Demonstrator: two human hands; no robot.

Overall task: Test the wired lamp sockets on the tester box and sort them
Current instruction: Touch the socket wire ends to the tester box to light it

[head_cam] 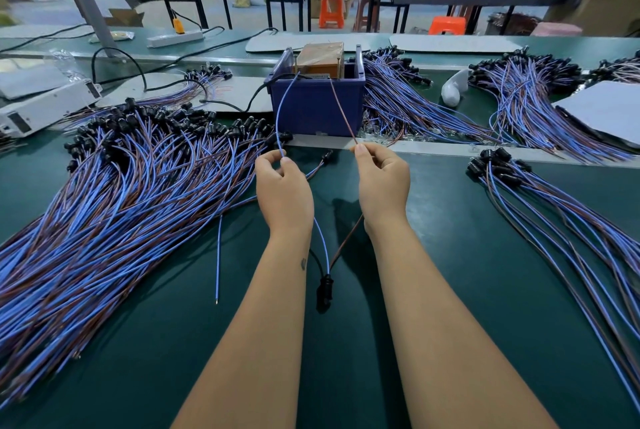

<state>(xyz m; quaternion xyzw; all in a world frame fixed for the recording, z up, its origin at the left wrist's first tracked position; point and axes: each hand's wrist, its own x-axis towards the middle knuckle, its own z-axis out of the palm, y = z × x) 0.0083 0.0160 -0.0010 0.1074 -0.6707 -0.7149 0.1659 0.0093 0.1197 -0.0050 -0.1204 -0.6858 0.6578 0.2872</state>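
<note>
While both hands are up over the green bench (450,221), one socket (325,290) hangs btwn the forearms, long axis near vertical, open end pointing down toward the viewer, leads going up.

L hand (284,189) pinches the blue lead (281,110) btwn thumb and fingers; that lead arcs up and away, tip at the top of the tester box (317,99).
R hand (382,183) pinches the brown lead (343,113) at the fingertips; it runs straight, tilted up-left, tip also at the box top. Can't tell if either tip touches a contact.

Box sits just past the hands, centre of bench.
Big pile of wired sockets (121,193) to the left, fanned w/ black ends away. Smaller bunch (519,193) right, more piles (433,110) behind the box. One loose blue wire (219,255) lies left of the L forearm.
</note>
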